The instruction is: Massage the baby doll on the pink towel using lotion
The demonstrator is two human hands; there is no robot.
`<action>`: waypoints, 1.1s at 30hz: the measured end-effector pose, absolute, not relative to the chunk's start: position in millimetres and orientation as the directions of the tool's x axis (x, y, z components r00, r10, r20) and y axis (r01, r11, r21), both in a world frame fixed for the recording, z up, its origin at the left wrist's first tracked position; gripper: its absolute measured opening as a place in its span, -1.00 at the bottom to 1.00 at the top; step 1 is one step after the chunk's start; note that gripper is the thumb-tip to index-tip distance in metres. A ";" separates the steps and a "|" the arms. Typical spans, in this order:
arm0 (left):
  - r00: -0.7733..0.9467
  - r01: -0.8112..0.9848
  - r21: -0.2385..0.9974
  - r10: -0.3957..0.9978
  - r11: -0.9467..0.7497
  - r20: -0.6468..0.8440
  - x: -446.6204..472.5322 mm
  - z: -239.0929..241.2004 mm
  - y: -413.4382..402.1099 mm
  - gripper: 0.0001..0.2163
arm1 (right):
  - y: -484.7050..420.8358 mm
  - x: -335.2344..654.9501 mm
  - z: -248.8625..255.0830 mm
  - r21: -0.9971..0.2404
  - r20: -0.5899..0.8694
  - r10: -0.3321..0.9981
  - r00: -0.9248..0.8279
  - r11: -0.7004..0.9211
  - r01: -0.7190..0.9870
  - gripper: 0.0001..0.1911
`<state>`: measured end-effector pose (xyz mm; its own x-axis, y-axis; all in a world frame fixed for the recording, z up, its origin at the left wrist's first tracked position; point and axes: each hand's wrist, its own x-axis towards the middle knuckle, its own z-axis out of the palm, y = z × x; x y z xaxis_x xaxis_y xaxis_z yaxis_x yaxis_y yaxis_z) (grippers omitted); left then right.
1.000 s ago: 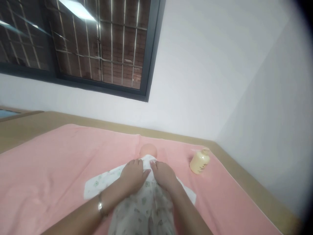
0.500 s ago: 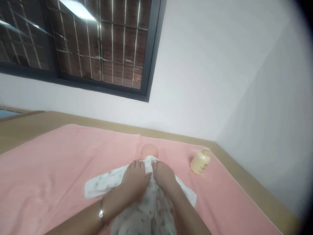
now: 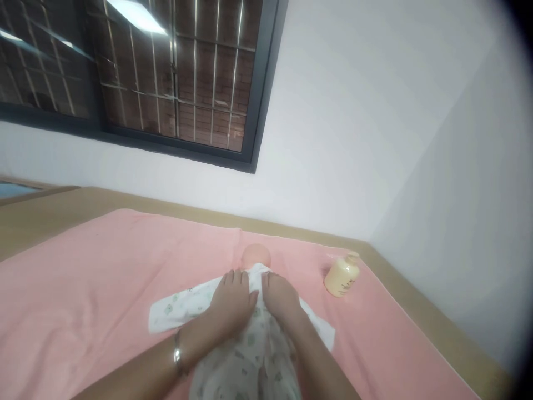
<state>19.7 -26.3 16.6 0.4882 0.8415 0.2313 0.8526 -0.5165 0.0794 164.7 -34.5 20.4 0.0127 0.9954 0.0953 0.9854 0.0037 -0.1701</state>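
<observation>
A baby doll [image 3: 256, 255] lies stretched out on a pink cloth with its smooth, bald head pointing away from me; its face cannot be seen. It wears a white garment [image 3: 244, 369] with a small green print, and both sleeves spread out to the sides. My left hand [image 3: 235, 295] rests flat on the left of the upper body, fingers forward and thumb towards the middle. Beside it, my right hand [image 3: 281, 297] lies on the right of the upper body, fingers partly hidden from view. Between the two hands runs a narrow strip of the garment.
The pink cloth [image 3: 104, 266] covers most of a tan surface [image 3: 83, 205]. Right of the doll stands a pale yellow pump bottle [image 3: 342, 276]. Behind are a white wall [image 3: 333, 139] and a dark-framed window [image 3: 254, 111] with bars.
Both hands stay in the same place on the doll. The view has shifted very slightly, and the left sleeve's end sits a touch nearer the middle.
</observation>
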 end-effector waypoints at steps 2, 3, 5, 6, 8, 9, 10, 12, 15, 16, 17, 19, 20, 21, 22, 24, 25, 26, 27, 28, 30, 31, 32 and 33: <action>0.494 0.852 0.055 0.834 -0.521 0.245 21.7 15.7 -31.5 -0.58 | -29.4 169.9 18.2 -0.187 0.050 0.998 0.030 -0.020 0.982 -0.47; 0.491 0.852 0.063 0.835 -0.520 0.247 21.4 15.4 -31.6 -0.59 | -29.2 170.8 18.1 -0.184 0.043 0.999 0.028 -0.020 0.983 -0.47; 0.480 0.847 0.124 0.844 -0.517 0.239 18.5 15.5 -26.0 -0.62 | -33.1 169.2 19.7 -0.138 0.065 0.998 -0.024 0.032 0.990 -0.51; 0.477 0.838 0.175 0.849 -0.517 0.227 16.1 15.7 -20.8 -0.64 | -36.6 166.9 21.2 -0.099 0.086 0.994 -0.063 0.071 0.992 -0.54; 0.467 0.809 0.307 0.865 -0.502 0.185 10.5 16.1 -8.0 -0.63 | -44.2 161.1 24.6 -0.048 0.137 0.983 -0.122 0.130 0.990 -0.56; 0.452 0.796 0.376 0.879 -0.475 0.153 8.1 16.2 -1.7 -0.62 | -47.3 158.4 26.1 -0.039 0.161 0.977 -0.137 0.145 0.989 -0.56; 0.432 0.788 0.433 0.894 -0.438 0.118 6.2 16.2 3.4 -0.60 | -49.4 156.3 27.3 -0.041 0.182 0.974 -0.135 0.145 0.989 -0.55; 0.402 0.790 0.472 0.912 -0.391 0.083 5.5 15.9 8.0 -0.58 | -49.9 155.0 27.9 -0.052 0.196 0.974 -0.117 0.130 0.990 -0.55; 0.423 0.825 0.342 0.893 -0.451 0.155 11.6 13.9 -1.2 -0.58 | -43.0 160.1 25.5 -0.034 0.145 0.983 -0.115 0.121 0.992 -0.57; 0.440 0.834 0.277 0.878 -0.478 0.189 14.7 12.8 -7.2 -0.59 | -40.1 162.8 24.4 -0.037 0.126 0.986 -0.109 0.115 0.993 -0.58; 0.454 0.841 0.216 0.864 -0.496 0.217 17.7 11.7 -13.4 -0.59 | -37.6 165.6 23.5 -0.046 0.111 0.988 -0.104 0.109 0.993 -0.58; 0.473 0.847 0.128 0.842 -0.516 0.259 22.2 9.6 -23.6 -0.59 | -35.3 169.9 22.7 -0.066 0.094 0.992 -0.088 0.094 0.993 -0.58; 0.482 0.845 0.107 0.833 -0.524 0.272 23.2 9.2 -26.5 -0.59 | -35.8 171.0 22.8 -0.058 0.087 0.991 -0.098 0.103 0.993 -0.59; 0.486 0.843 0.104 0.829 -0.528 0.276 23.2 9.4 -27.3 -0.60 | -37.3 171.2 23.3 -0.035 0.083 0.990 -0.117 0.120 0.992 -0.59; 0.489 0.839 0.115 0.829 -0.532 0.271 22.1 10.3 -26.3 -0.62 | -39.7 170.6 23.9 -0.005 0.077 0.987 -0.145 0.145 0.989 -0.60; 0.504 0.818 0.176 0.830 -0.547 0.239 17.7 14.0 -19.6 -0.66 | -45.8 167.4 25.1 0.046 0.078 0.978 -0.193 0.190 0.981 -0.60; 0.510 0.805 0.221 0.833 -0.550 0.216 15.0 16.4 -14.8 -0.67 | -48.7 165.1 25.4 0.054 0.092 0.976 -0.196 0.192 0.980 -0.60; 0.512 0.793 0.272 0.838 -0.545 0.189 12.3 18.9 -10.0 -0.68 | -51.3 162.8 25.5 0.048 0.115 0.976 -0.184 0.180 0.983 -0.60; 0.508 0.784 0.322 0.846 -0.532 0.161 10.2 21.0 -5.6 -0.68 | -53.2 160.7 25.2 0.034 0.141 0.976 -0.166 0.163 0.986 -0.60; 0.500 0.778 0.365 0.856 -0.512 0.136 8.8 22.6 -2.3 -0.69 | -54.3 159.0 24.7 0.018 0.162 0.976 -0.146 0.146 0.989 -0.60; 0.474 0.785 0.399 0.874 -0.474 0.107 9.0 23.3 -0.2 -0.68 | -53.9 157.7 23.3 -0.004 0.180 0.977 -0.113 0.115 0.993 -0.60; 0.470 0.793 0.381 0.875 -0.476 0.116 10.4 22.4 -1.6 -0.67 | -52.5 158.3 22.3 0.003 0.176 0.977 -0.120 0.121 0.993 -0.61; 0.470 0.803 0.343 0.871 -0.488 0.139 12.4 20.7 -4.4 -0.66 | -50.3 159.7 21.1 0.023 0.167 0.976 -0.141 0.140 0.990 -0.62; 0.475 0.812 0.292 0.863 -0.505 0.171 14.7 18.5 -8.1 -0.66 | -47.5 161.8 19.6 0.053 0.156 0.973 -0.172 0.166 0.985 -0.63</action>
